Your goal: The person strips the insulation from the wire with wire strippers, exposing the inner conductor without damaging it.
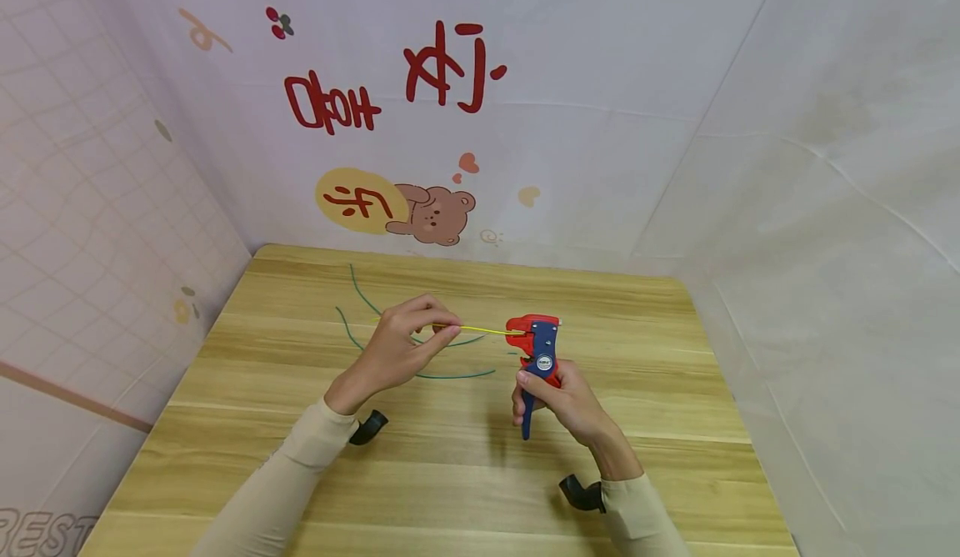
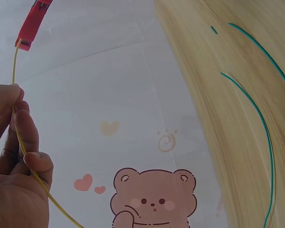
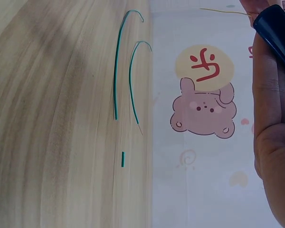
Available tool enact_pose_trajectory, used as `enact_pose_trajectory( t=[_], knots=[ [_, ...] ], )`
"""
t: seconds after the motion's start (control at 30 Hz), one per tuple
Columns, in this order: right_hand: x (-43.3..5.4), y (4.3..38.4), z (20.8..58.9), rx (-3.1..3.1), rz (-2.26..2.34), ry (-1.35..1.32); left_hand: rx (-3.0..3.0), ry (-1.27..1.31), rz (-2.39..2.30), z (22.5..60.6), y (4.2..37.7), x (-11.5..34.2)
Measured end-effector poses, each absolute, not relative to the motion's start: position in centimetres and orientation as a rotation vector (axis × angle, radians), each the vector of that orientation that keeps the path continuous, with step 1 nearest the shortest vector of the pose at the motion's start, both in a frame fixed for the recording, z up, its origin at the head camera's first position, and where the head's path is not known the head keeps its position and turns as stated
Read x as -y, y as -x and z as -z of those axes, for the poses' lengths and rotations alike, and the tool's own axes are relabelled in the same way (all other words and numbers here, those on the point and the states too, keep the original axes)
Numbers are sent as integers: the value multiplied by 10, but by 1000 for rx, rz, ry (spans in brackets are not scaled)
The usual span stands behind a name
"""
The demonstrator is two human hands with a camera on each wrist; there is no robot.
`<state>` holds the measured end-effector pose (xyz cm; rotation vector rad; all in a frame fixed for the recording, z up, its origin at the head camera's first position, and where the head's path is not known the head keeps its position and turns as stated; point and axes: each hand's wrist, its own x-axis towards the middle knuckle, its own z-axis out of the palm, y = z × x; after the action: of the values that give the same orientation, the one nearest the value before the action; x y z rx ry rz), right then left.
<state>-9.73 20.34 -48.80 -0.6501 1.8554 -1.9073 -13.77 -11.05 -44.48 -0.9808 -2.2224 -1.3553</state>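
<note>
Between thumb and fingertips my left hand [image 1: 411, 333] pinches a yellow wire [image 1: 483, 329]. The wire runs right into the mouth of a red and blue wire stripper [image 1: 543, 340]. My right hand [image 1: 573, 398] grips the stripper's handles, holding it upright above the table. In the left wrist view the yellow wire [image 2: 50, 195] trails down past the palm, and its other end meets the stripper's red head [image 2: 33, 23]. A dark blue handle [image 3: 278, 35] lies across the right palm in the right wrist view.
Two curved green wires [image 1: 457, 376] lie on the wooden table [image 1: 465, 474] beyond and under the left hand. One shows a thin bare end in the right wrist view, near a short green piece [image 3: 123, 159]. Black curved parts [image 1: 581, 493] sit by both wrists. A printed cloth wall [image 1: 585, 165] stands behind.
</note>
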Motion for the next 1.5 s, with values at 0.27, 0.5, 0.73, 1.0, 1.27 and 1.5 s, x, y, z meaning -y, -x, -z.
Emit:
enact_pose_trajectory(
  t=[0.27,0.5,0.73,1.0,1.27,1.5],
  knots=[
    [-202,96,486,-1846,1908,644,2216,989,1326,445,137,110],
    [-202,97,487,-1842,1906,639,2221,989,1303,445,138,110],
    [-202,97,487,-1847,1901,635,2225,992,1287,443,137,109],
    [-203,97,488,-1836,1902,627,2227,1005,1284,444,136,109],
    [-203,97,487,-1848,1906,630,2232,1015,1295,444,136,109],
    [-203,96,488,-1864,1898,644,2228,1022,1293,443,136,109]
  ],
)
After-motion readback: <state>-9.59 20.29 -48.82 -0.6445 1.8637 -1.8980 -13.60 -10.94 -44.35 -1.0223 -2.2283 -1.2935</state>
